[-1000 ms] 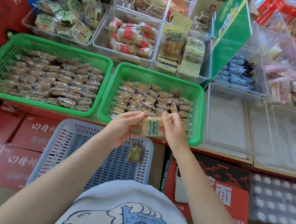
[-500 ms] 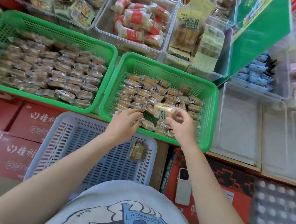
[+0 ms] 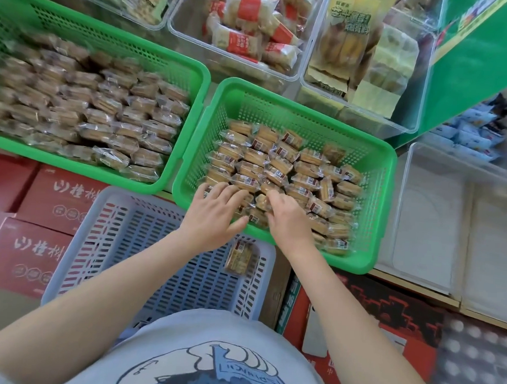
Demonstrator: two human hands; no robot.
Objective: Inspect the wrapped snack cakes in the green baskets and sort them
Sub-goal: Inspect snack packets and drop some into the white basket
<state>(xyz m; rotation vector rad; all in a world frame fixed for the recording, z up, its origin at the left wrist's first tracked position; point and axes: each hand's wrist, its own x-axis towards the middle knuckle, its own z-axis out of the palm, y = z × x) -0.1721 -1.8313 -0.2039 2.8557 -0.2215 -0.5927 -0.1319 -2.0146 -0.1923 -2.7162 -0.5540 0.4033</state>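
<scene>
Dozens of clear-wrapped golden snack cakes (image 3: pixel 280 166) fill the green basket (image 3: pixel 374 210).

Two baskets are set side by side on a shelf: the left basket (image 3: pixel 193 80) is packed with wrapped cakes (image 3: pixel 103 116), and the right basket (image 3: pixel 384 198) is partly filled with more cakes (image 3: pixel 280 166). Behind them, clear bins (image 3: pixel 178 38) of other packaged snacks (image 3: pixel 254 36) are lined up. An empty clear tray (image 3: pixel 438 228) lies to the right. In front, lower down, a slotted basket (image 3: pixel 143 244) is placed on cartons (image 3: pixel 49 198), with a single cake (image 3: pixel 241 257) inside. Both hands, the left hand (image 3: pixel 213 216) and the right hand (image 3: pixel 286 220), are placed on the near cakes of the right basket.
</scene>
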